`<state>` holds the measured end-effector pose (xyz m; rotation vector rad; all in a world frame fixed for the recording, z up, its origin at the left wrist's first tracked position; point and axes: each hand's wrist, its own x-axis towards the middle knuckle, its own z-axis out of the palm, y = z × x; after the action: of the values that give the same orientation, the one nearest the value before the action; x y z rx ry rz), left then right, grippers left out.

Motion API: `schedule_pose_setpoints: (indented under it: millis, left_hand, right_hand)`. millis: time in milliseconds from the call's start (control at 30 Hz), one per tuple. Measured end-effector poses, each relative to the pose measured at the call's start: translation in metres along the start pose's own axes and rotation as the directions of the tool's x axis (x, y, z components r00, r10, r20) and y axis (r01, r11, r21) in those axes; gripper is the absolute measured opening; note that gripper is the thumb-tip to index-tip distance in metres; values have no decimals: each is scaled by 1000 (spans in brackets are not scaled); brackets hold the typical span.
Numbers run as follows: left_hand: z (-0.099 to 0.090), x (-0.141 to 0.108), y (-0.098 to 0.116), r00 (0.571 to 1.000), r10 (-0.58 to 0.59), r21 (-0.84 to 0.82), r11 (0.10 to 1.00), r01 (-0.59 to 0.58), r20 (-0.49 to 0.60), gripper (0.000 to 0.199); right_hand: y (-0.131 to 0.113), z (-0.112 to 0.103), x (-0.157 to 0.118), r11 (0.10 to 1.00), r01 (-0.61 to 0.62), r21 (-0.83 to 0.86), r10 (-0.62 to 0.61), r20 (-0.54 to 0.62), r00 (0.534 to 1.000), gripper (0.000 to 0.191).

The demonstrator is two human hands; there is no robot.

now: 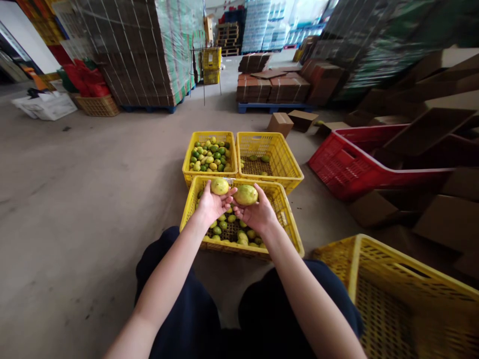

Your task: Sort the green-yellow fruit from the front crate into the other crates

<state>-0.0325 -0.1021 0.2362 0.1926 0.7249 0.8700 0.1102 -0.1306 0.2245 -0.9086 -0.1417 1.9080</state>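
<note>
My left hand (pixel 214 205) cups a round yellow lemon-like fruit (pixel 220 186), with the thumb along its side. In my right hand (pixel 256 212) lies a larger, oval yellow-green lemon-like fruit (pixel 246 195). The two hands are close together, palms up, above the near yellow crate (pixel 290 227). Green and yellow fruits (pixel 242 237) of the same sort lie loosely on that crate's floor, partly hidden by my hands and forearms. Behind it, the far left yellow crate (pixel 186 158) is well filled with such fruits. Only a few show in the far right yellow crate (pixel 286 154).
Another yellow crate (pixel 357 264) stands beside my right knee. A red crate (pixel 337 159) and open cardboard boxes (pixel 445 219) crowd the right side. Bundled cardboard rests on a blue pallet (pixel 275 107) farther back. Tall wrapped stacks (pixel 130 55) rise behind, and grey floor (pixel 93 189) extends leftward.
</note>
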Motion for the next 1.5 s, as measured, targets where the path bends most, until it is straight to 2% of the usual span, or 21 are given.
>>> schedule_pose_setpoints:
  millis: [133,433,500,567,600,633,700,733,767,800,867,933,1067,1167,1267,1367,1433,1500]
  left_hand:
    - [0,0,0,1000,-12,-5,1000,12,-10,58]
    - [2,-2,1,1000,-16,11,1000,17,-12,57]
    - [3,-2,0,999,13,74,997,-10,-42,53]
    - [4,-4,-1,984,147,217,968,-123,-97,38]
    - [4,-5,-2,958,264,299,928,-221,-110,26]
    - [5,-6,-3,914,393,370,868,-332,-102,18]
    - [5,-9,-5,800,599,438,729,-526,-35,37]
    - [4,-11,-5,753,658,437,678,-591,-2,45]
    - [4,-12,-6,721,692,427,646,-633,22,48]
    - [3,-14,-6,704,709,417,628,-656,39,47]
    - [2,-16,-7,685,724,421,598,-682,80,42]
    - [-1,-16,-8,671,727,465,548,-696,148,39]
    - [-4,-16,-10,646,726,556,444,-703,238,40]
    - [-4,-18,-9,616,749,567,406,-717,243,43]
    - [-3,-20,-8,596,772,554,403,-728,222,45]
    - [-3,-20,-6,577,791,559,391,-731,202,46]
    - [-5,-18,-6,541,810,613,312,-726,228,45]
    - [-8,-14,-5,497,818,684,187,-705,288,47]
  right_hand:
    - [0,-2,1,999,-25,23,24,37,999,55]
    - [-1,-2,0,1000,-8,-27,8,12,1000,57]
    - [-1,-1,0,997,32,-68,-32,9,999,47]
    - [-1,0,0,975,163,-152,-170,-35,985,24]
    - [0,0,0,938,275,-213,-294,-65,953,15]
    - [1,0,0,869,404,-284,-443,-87,892,19]
    - [2,-3,0,652,629,-423,-717,-72,694,41]
    - [3,-5,-1,533,695,-482,-806,-39,591,49]
    - [3,-6,-2,427,729,-534,-863,0,506,53]
    - [3,-7,-3,337,742,-579,-896,44,441,54]
    - [5,-7,-5,202,738,-643,-922,129,366,55]
    - [7,-6,-7,128,731,-671,-923,189,334,54]
    - [13,-1,-9,93,751,-653,-912,247,328,48]
    - [15,-1,-8,20,756,-654,-911,299,283,47]
    - [15,-2,-6,-63,735,-675,-915,333,228,48]
    - [14,-4,-4,-133,700,-702,-911,365,193,48]
    - [14,-5,-2,-169,669,-724,-905,383,187,47]
    - [14,-7,0,-203,633,-747,-897,401,185,47]
